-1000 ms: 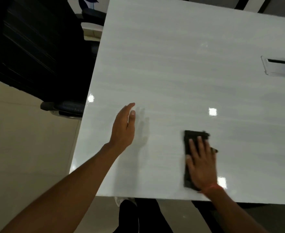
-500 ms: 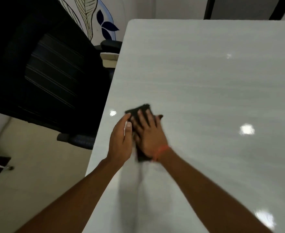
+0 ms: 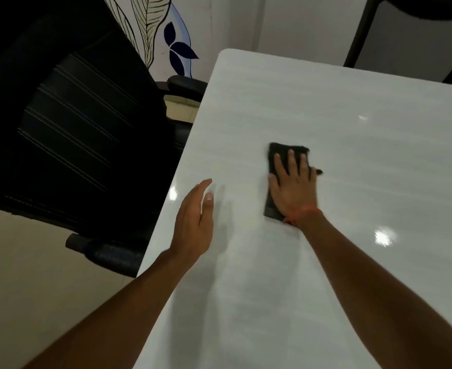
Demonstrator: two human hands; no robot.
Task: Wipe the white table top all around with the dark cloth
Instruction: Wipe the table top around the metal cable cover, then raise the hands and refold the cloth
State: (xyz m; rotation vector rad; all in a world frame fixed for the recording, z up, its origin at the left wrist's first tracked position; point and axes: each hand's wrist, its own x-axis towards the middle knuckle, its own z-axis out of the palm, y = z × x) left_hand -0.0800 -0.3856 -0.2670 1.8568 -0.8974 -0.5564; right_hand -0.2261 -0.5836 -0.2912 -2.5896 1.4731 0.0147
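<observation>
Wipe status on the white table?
Done: cannot tell; the white table top shows no clear wiped patch. In hand: right hand presses the dark cloth flat, mid-table; left hand is open near the left edge. Left: far corner and right side.

Open white table top (image 3: 326, 262) all around the hands; black chair (image 3: 67, 129) crowding its left edge, second chair (image 3: 406, 35) beyond the far edge
</observation>
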